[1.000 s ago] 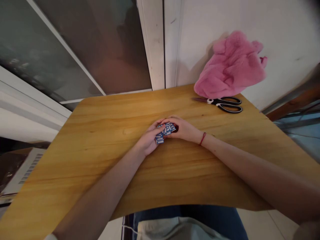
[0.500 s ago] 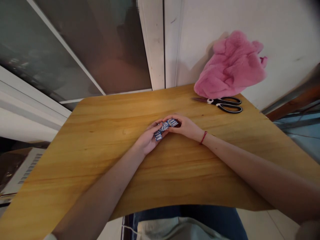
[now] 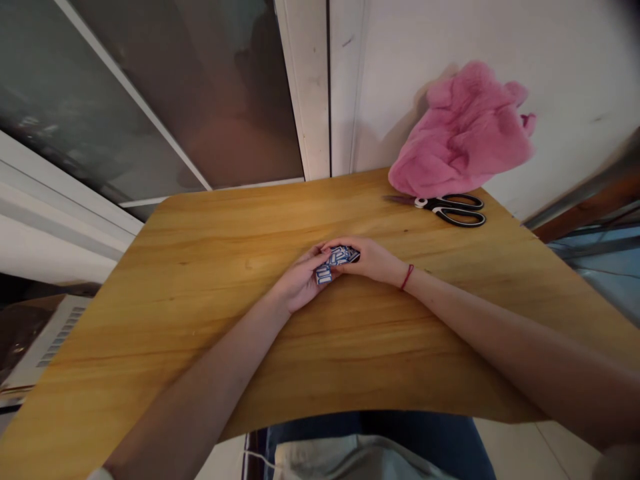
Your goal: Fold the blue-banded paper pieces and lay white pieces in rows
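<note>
Between my two hands is a small blue-and-white patterned object (image 3: 341, 255) with striped, angular faces; its exact kind does not show. My left hand (image 3: 301, 277) grips its left end, thumb on top, and a striped end piece (image 3: 324, 275) sticks out below that thumb. From the right, my right hand (image 3: 373, 259) closes its fingers and thumb round the other end, hiding part of it. A thin red cord bracelet (image 3: 407, 276) circles my right wrist. Both hands are over the middle of the wooden table (image 3: 240, 247).
Black-handled scissors (image 3: 440, 207) lie at the table's back right, blades pointing left. Just behind them a pink fluffy cloth (image 3: 465, 133) is heaped against the white wall (image 3: 380, 67). A framed glass panel (image 3: 200, 87) stands beyond the table's back left edge.
My right hand has turned and moved slightly nearer, covering more of the right end. The object now looks more compact, its right striped piece no longer sticking out as before.
</note>
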`<state>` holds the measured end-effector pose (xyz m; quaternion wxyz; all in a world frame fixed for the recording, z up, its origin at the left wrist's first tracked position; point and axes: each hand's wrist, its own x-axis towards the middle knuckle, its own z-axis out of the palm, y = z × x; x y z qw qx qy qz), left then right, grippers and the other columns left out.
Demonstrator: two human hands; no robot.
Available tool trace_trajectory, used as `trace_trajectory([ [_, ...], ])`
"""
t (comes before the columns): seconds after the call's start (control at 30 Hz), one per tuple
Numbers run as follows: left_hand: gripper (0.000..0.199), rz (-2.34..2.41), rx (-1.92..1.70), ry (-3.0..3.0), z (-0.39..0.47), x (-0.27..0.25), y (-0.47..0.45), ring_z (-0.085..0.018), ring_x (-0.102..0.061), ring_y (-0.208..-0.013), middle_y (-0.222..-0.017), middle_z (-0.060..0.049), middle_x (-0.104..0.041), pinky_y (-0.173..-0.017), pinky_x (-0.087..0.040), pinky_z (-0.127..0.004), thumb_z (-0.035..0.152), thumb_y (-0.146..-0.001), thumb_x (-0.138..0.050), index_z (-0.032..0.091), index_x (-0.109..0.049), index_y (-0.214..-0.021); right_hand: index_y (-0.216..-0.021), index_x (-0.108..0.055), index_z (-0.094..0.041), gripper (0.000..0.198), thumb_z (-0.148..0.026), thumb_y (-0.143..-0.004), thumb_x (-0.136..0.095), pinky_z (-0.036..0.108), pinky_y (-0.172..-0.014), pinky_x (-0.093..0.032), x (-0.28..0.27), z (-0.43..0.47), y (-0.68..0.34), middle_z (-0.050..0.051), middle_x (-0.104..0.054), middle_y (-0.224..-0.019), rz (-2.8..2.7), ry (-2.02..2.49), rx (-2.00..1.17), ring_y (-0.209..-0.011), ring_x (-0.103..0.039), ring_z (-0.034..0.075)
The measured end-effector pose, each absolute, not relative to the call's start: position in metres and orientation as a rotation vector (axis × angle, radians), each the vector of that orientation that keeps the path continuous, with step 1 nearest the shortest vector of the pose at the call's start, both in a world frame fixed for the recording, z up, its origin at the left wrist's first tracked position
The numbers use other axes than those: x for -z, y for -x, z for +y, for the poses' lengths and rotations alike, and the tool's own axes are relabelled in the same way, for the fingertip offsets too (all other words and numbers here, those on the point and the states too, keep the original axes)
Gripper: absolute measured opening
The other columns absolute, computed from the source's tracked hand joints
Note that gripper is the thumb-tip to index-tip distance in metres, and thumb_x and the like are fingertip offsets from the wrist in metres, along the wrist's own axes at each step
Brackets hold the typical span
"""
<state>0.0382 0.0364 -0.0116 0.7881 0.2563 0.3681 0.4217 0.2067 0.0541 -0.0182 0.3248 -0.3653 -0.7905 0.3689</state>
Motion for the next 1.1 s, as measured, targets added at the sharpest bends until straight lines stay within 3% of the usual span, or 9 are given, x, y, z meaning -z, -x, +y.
trace_trajectory([
  [0.37, 0.019, 0.732, -0.928, -0.387, 0.0419, 0.0099, -0.0366, -0.014, -0.067, -0.076, -0.086, -0.009, -0.071, -0.092, -0.053, -0.035, 0.010, -0.088, -0.047, 0.007, -0.065, -0.091, -0.104, -0.063, -0.017, 0.030, -0.021, -0.074, -0.064, 0.035, -0.094, -0.045, 0.0174, 0.0573, -0.2093, 0.005, -0.067, -0.107, -1.879, 1.042, -1.021, -0.100, -0.061, 0.017],
  [0.57, 0.025, 0.704, -0.933, -0.384, 0.0412, 0.0110, -0.0359, -0.015, -0.068, -0.078, -0.088, -0.009, -0.072, -0.090, -0.054, -0.034, 0.012, -0.087, -0.049, 0.009, -0.063, -0.108, -0.103, -0.064, -0.019, 0.030, -0.023, -0.073, -0.065, 0.037, -0.093, -0.045, 0.0189, 0.0572, -0.2097, 0.004, -0.067, -0.105, -1.836, 1.065, -0.922, -0.099, -0.061, 0.018],
  [0.83, 0.018, 0.728, -0.965, -0.393, 0.0420, 0.0103, -0.0368, -0.014, -0.067, -0.078, -0.088, -0.009, -0.072, -0.088, -0.055, -0.030, 0.011, -0.087, -0.050, 0.007, -0.066, -0.094, -0.103, -0.065, -0.019, 0.031, -0.020, -0.073, -0.066, 0.036, -0.093, -0.045, 0.0141, 0.0529, -0.2091, 0.004, -0.067, -0.104, -1.838, 1.036, -0.783, -0.099, -0.060, 0.019],
  [1.1, 0.025, 0.741, -1.015, -0.393, 0.0436, 0.0106, -0.0378, -0.014, -0.068, -0.086, -0.094, -0.008, -0.072, -0.092, -0.053, -0.029, 0.009, -0.086, -0.052, 0.009, -0.064, -0.108, -0.105, -0.065, -0.021, 0.031, -0.017, -0.074, -0.064, 0.037, -0.092, -0.045, 0.0123, 0.0530, -0.2094, 0.004, -0.066, -0.105, -1.845, 1.045, -0.707, -0.100, -0.060, 0.019],
])
